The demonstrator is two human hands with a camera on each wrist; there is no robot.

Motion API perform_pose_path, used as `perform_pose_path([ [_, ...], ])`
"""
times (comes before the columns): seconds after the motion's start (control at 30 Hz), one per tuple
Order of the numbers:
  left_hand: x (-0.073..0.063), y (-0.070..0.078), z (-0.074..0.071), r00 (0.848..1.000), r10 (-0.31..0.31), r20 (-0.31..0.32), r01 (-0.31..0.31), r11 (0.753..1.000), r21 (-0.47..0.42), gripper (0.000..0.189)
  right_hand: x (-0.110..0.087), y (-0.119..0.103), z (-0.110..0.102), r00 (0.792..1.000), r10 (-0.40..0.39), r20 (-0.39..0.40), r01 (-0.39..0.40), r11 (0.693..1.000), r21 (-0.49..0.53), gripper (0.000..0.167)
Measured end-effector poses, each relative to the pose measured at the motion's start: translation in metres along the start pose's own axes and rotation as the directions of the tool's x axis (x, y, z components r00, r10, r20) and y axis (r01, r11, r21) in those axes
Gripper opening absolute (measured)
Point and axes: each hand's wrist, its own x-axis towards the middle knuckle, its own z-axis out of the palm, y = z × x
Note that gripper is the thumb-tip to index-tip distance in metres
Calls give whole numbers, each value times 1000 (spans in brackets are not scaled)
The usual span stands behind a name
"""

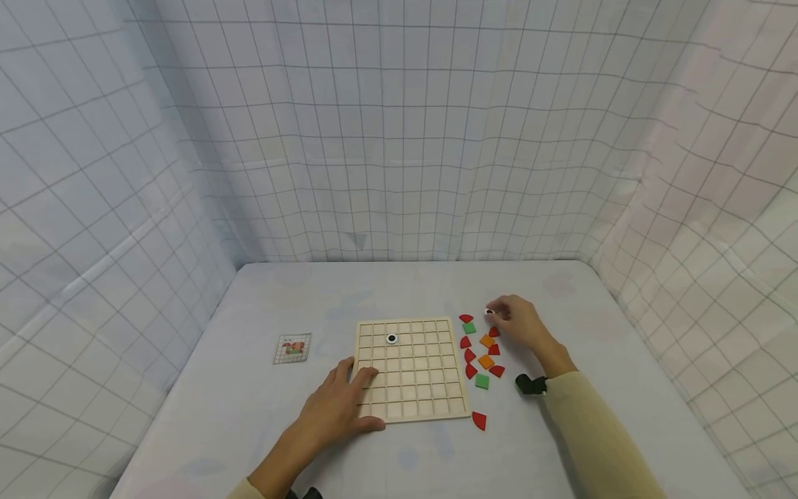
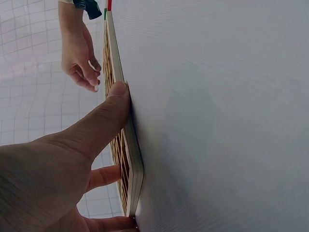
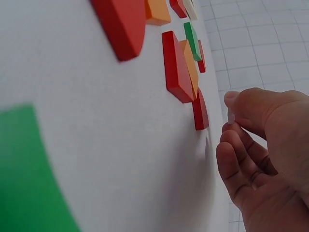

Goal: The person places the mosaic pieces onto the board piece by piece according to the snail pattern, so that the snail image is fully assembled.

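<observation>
A pale wooden grid board (image 1: 414,400) lies on the table in the head view. One round white eye piece with a black centre (image 1: 391,339) sits in its upper part. My left hand (image 1: 337,403) rests at the board's near left corner, fingers spread, the thumb along the front edge in the left wrist view. To the right of the board, my right hand (image 1: 519,322) pinches a second white eye piece (image 3: 231,116) between thumb and finger, raised above the table. Below it lie red quarter-round pieces (image 1: 479,421), orange squares (image 1: 486,362) and green squares (image 1: 482,381).
A small card with a coloured picture on a grid (image 1: 291,348) lies left of the board. White sheets with a dark grid (image 1: 399,138) hang at the back and both sides of the white-covered table (image 1: 411,457).
</observation>
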Motion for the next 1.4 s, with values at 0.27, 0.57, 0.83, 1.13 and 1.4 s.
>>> perform_pose_path([
  [0.27,0,-1,0,1000,-5,3,5,1000,0,95,0,-18,7,993,-111,27,111,994,23,28],
  [0.57,0,0,-1,1000,1,5,-1,1000,-4,96,3,-48,24,951,-301,65,299,953,44,24],
  [0.83,0,-2,1,1000,13,10,-13,1000,-1,94,5,-79,41,906,-388,169,380,922,81,18],
  [1.13,-1,0,-1,1000,13,7,-13,1000,-27,94,20,-85,85,806,-559,196,539,829,149,13],
  [1.4,-4,0,-2,999,37,-2,-37,999,-30,92,11,-118,82,842,-481,245,484,874,53,4],
])
